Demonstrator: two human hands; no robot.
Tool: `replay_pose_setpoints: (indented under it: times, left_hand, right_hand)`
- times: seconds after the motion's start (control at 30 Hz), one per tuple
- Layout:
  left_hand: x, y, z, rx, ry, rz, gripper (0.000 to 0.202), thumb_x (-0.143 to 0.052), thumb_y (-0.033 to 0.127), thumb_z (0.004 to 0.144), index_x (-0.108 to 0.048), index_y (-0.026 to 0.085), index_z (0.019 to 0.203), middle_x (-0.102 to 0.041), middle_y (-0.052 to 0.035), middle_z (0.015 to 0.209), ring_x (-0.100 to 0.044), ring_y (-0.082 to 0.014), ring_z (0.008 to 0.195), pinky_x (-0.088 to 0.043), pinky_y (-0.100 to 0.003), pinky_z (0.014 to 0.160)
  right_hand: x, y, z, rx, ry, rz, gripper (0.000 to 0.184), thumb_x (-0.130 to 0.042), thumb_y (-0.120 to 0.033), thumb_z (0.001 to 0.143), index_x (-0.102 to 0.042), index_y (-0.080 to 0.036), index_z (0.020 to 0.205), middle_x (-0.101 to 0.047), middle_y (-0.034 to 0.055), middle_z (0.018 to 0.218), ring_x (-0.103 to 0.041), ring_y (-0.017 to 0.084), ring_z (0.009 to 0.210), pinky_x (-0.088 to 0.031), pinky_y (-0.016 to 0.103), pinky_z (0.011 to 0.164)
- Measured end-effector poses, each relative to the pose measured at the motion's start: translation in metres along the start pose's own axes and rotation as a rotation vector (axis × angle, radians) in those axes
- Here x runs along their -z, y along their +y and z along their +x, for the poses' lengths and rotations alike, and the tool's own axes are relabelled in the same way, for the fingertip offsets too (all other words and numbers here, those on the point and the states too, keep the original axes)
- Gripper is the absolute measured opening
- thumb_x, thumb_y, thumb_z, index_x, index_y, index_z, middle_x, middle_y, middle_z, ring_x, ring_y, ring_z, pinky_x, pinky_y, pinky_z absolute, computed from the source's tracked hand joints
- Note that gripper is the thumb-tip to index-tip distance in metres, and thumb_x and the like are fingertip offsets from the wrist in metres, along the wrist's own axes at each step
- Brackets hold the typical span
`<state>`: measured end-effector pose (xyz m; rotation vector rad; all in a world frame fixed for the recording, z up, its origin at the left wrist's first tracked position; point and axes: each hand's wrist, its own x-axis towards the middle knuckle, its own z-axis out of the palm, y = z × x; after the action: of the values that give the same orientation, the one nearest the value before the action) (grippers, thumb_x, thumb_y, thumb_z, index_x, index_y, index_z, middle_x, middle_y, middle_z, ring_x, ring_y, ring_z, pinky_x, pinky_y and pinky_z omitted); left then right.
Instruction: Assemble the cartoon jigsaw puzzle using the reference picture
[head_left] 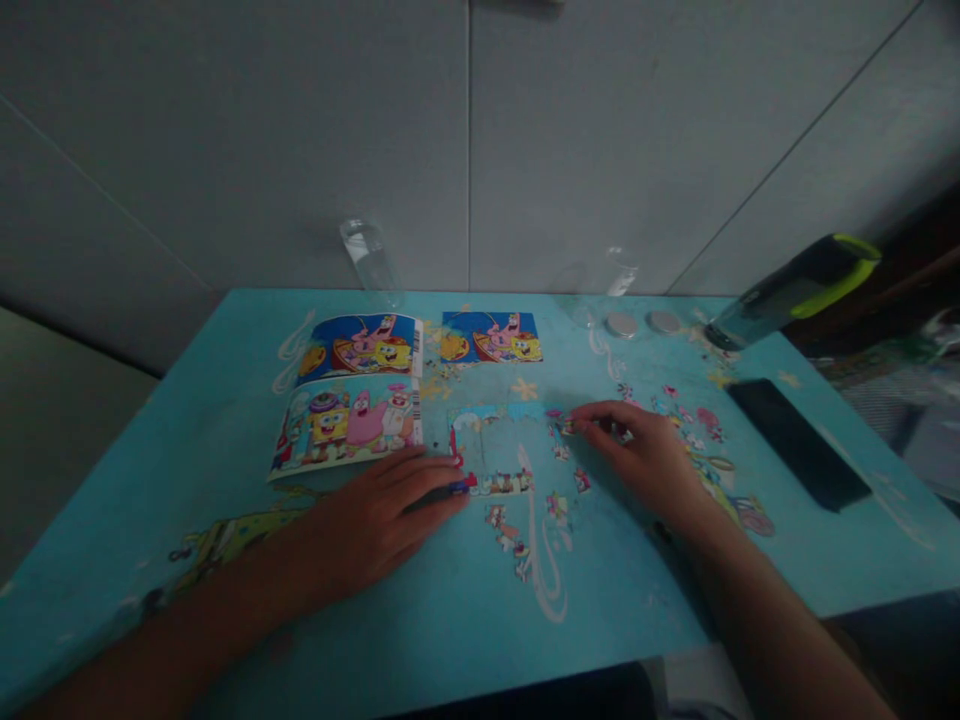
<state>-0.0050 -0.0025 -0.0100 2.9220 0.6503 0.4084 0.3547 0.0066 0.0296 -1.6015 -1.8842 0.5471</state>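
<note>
On the blue patterned table, a partly joined jigsaw puzzle (499, 484) forms a frame of edge pieces around a bare middle. My left hand (397, 505) lies with its fingers stretched out, the fingertips at the puzzle's lower left corner. Thumb and forefinger of my right hand (634, 445) pinch a small puzzle piece (568, 426) by the upper right of the frame. Loose puzzle pieces (508, 532) lie below and right of it. Beyond my left hand rests a reference sheet (349, 425) with two cartoon pictures, and a finished puzzle (491, 338) or picture card lies behind.
A black phone (796, 443) lies at the right. Behind it stands a dark bottle (787, 290) with a lime-green handle. Clear jars (373, 265) (609, 285) stand near the grey wall, beside two silver lids (621, 324). More loose pieces (705, 425) are right of my right hand.
</note>
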Motion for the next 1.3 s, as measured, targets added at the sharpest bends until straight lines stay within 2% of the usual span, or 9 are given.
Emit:
replay_pose_setpoints:
  times: [0.13, 0.27, 0.4, 0.73, 0.87, 0.97, 1.1, 1.2, 1.3]
  left_hand:
    - [0.006, 0.002, 0.004, 0.002, 0.002, -0.017, 0.048, -0.049, 0.013, 0.100, -0.053, 0.022, 0.147, -0.057, -0.0132, 0.143, -0.052, -0.0272, 0.135, -0.044, -0.056, 0.117]
    - [0.009, 0.005, 0.008, 0.006, -0.015, -0.019, 0.047, -0.049, 0.012, 0.100, -0.054, 0.020, 0.145, -0.058, -0.0138, 0.142, -0.051, -0.0278, 0.135, -0.044, -0.057, 0.117]
    - [0.009, 0.005, 0.008, 0.009, -0.036, -0.024, 0.046, -0.050, 0.013, 0.100, -0.054, 0.020, 0.145, -0.058, -0.0135, 0.142, -0.052, -0.0272, 0.134, -0.042, -0.057, 0.118]
    - [0.007, 0.004, 0.008, 0.012, 0.019, -0.033, 0.048, -0.051, 0.012, 0.099, -0.053, 0.023, 0.146, -0.061, -0.0127, 0.138, -0.054, -0.0269, 0.134, -0.043, -0.057, 0.117]
    - [0.009, 0.004, 0.009, -0.003, 0.018, -0.037, 0.047, -0.050, 0.011, 0.099, -0.055, 0.021, 0.144, -0.061, -0.0133, 0.138, -0.055, -0.0273, 0.132, -0.045, -0.056, 0.116]
    - [0.008, 0.004, 0.008, 0.008, 0.015, -0.035, 0.047, -0.050, 0.012, 0.099, -0.054, 0.022, 0.145, -0.060, -0.0130, 0.140, -0.053, -0.0274, 0.134, -0.044, -0.056, 0.116]
    - [0.007, 0.003, 0.006, 0.001, 0.001, -0.029, 0.048, -0.051, 0.012, 0.099, -0.053, 0.021, 0.146, -0.059, -0.0133, 0.141, -0.053, -0.0274, 0.133, -0.044, -0.057, 0.116]
    - [0.010, 0.004, 0.008, -0.008, 0.013, -0.025, 0.046, -0.049, 0.013, 0.100, -0.054, 0.020, 0.146, -0.061, -0.0133, 0.138, -0.054, -0.0270, 0.131, -0.045, -0.056, 0.115]
    - [0.013, 0.006, 0.010, -0.004, 0.029, -0.030, 0.045, -0.049, 0.011, 0.100, -0.056, 0.021, 0.144, -0.062, -0.0129, 0.136, -0.055, -0.0268, 0.131, -0.048, -0.053, 0.113]
  right_hand:
    - [-0.008, -0.002, -0.005, 0.009, -0.062, 0.056, 0.020, -0.063, -0.037, 0.096, -0.078, -0.024, 0.102, -0.079, 0.0043, 0.095, -0.070, 0.020, 0.078, -0.055, 0.033, 0.071]
    - [-0.022, -0.007, -0.007, 0.075, -0.144, 0.086, 0.015, -0.064, -0.031, 0.096, -0.077, -0.025, 0.101, -0.078, 0.0039, 0.095, -0.072, 0.021, 0.081, -0.057, 0.034, 0.075]
    - [-0.029, -0.010, -0.003, 0.168, -0.126, 0.013, 0.014, -0.063, -0.026, 0.096, -0.077, -0.025, 0.098, -0.078, 0.0044, 0.098, -0.072, 0.022, 0.088, -0.057, 0.038, 0.084]
    - [-0.024, -0.012, -0.001, 0.238, -0.111, -0.079, 0.017, -0.063, -0.028, 0.098, -0.078, -0.026, 0.104, -0.078, 0.0049, 0.102, -0.071, 0.023, 0.091, -0.056, 0.039, 0.086]
    - [-0.012, -0.005, -0.003, 0.189, -0.108, -0.071, 0.017, -0.062, -0.031, 0.099, -0.077, -0.026, 0.105, -0.078, 0.0053, 0.103, -0.071, 0.023, 0.091, -0.056, 0.039, 0.085]
    - [0.002, -0.002, -0.007, 0.182, -0.214, -0.030, 0.015, -0.063, -0.033, 0.099, -0.077, -0.027, 0.103, -0.077, 0.0045, 0.102, -0.070, 0.022, 0.091, -0.056, 0.037, 0.085]
    - [0.014, -0.010, -0.014, 0.238, -0.404, -0.021, 0.011, -0.068, -0.036, 0.097, -0.075, -0.028, 0.095, -0.075, 0.0020, 0.096, -0.068, 0.020, 0.091, -0.054, 0.035, 0.085]
    - [0.013, -0.018, -0.018, 0.281, -0.487, -0.069, 0.013, -0.076, -0.040, 0.092, -0.073, -0.028, 0.097, -0.073, 0.0005, 0.096, -0.067, 0.020, 0.094, -0.053, 0.037, 0.088]
    - [0.010, -0.019, -0.020, 0.289, -0.516, -0.107, 0.017, -0.079, -0.039, 0.089, -0.072, -0.030, 0.101, -0.072, -0.0004, 0.098, -0.066, 0.021, 0.097, -0.052, 0.037, 0.088]
